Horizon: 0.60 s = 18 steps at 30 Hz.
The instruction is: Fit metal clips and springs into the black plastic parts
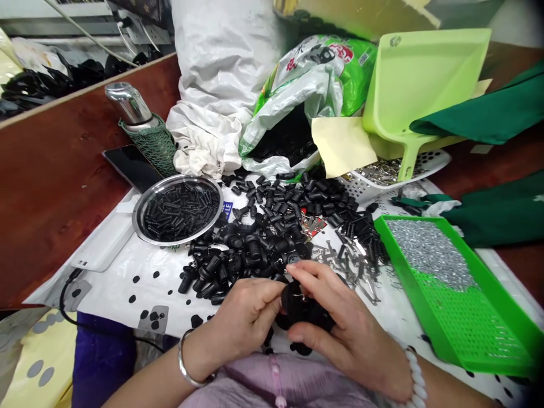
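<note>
My left hand (250, 309) has its fingers closed against the edge of a round black plastic part (293, 300) with a thin metal strip on it. Curled around the other side of that part is my right hand (344, 323), with more black pieces partly hidden in its palm. Just beyond both hands lies a heap of black plastic caps and holders (250, 246). Right of the heap, flat metal strips (352, 255) are scattered beside small black screw-like pieces (376, 232).
A steel bowl (138, 218) of black threaded pieces stands left, near a phone (131, 167) and a white power bank (104, 241). On the right is a green tray (450, 334) with small silver parts. Behind are an open bag (297, 85), a white basket (361, 190) and a dustpan (425, 79).
</note>
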{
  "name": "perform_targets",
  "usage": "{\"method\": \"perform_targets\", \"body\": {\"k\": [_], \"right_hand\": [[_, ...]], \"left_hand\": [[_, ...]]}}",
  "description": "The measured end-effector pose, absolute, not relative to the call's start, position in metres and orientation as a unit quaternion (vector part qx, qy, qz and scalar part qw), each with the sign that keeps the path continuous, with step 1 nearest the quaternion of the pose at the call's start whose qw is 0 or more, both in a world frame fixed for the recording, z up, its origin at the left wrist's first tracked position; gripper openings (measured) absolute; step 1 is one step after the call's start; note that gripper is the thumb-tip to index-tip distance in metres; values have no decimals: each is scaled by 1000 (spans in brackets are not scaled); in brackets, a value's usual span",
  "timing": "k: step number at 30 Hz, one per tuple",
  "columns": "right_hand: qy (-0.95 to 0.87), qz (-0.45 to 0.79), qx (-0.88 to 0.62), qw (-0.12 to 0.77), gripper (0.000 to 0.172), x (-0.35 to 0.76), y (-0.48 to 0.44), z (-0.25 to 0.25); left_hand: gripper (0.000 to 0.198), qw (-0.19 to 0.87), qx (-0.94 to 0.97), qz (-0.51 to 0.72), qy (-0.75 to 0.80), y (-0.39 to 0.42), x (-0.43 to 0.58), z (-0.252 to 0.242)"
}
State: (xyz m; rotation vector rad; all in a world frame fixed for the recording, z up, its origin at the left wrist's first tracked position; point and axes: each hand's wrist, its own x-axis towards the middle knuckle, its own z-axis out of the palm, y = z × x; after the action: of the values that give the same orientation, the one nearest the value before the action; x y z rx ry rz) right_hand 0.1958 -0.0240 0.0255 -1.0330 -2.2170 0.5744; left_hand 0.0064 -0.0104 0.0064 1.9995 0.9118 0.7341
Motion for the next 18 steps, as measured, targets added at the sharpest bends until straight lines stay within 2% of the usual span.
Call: {"method": "perform_targets", "body": {"k": [5, 11, 18], "right_hand": [[-810, 273, -402, 327, 12, 203, -23, 26], [-794, 315, -397, 334, 12, 206, -16, 19], [-745, 325, -413, 410, 15, 222, -5, 2]], "left_hand": [[21, 398, 807, 262, 350, -8, 4, 12], [16, 369, 842, 172, 355, -2, 3, 16], [12, 311, 897, 67, 308, 25, 8, 45]]}}
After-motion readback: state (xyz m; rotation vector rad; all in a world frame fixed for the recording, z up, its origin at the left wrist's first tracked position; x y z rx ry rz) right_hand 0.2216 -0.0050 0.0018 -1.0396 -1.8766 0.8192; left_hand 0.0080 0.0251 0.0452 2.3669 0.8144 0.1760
